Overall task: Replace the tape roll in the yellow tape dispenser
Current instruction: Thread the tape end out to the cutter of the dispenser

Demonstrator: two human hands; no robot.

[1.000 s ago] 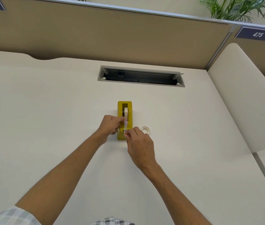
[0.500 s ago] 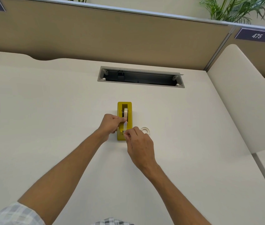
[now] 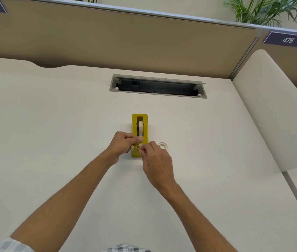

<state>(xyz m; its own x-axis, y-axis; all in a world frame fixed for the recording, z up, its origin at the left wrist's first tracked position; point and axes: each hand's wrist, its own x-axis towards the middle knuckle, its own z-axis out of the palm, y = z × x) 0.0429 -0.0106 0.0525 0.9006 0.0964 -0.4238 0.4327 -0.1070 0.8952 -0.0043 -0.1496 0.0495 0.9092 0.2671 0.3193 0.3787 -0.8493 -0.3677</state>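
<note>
The yellow tape dispenser (image 3: 139,122) stands on the white desk (image 3: 53,133), long axis pointing away from me. A pale tape roll (image 3: 140,128) sits upright in its slot. A strip of clear tape runs from the roll toward the dispenser's near end. My left hand (image 3: 123,144) pinches this strip near the roll from the left. My right hand (image 3: 155,159) pinches the strip's free end over the near end of the dispenser. A small white spent tape core (image 3: 162,145) lies flat on the desk just right of the dispenser, partly hidden by my right hand.
An open cable tray (image 3: 157,86) is cut into the desk behind the dispenser. A tan partition wall (image 3: 125,39) closes off the back. A rounded white divider (image 3: 271,110) rises on the right. Plant leaves (image 3: 264,10) show above the partition.
Both hands stay pinched on the tape strip at the dispenser's near end; the fingers have shifted only slightly. The dispenser and spent core have not moved.
</note>
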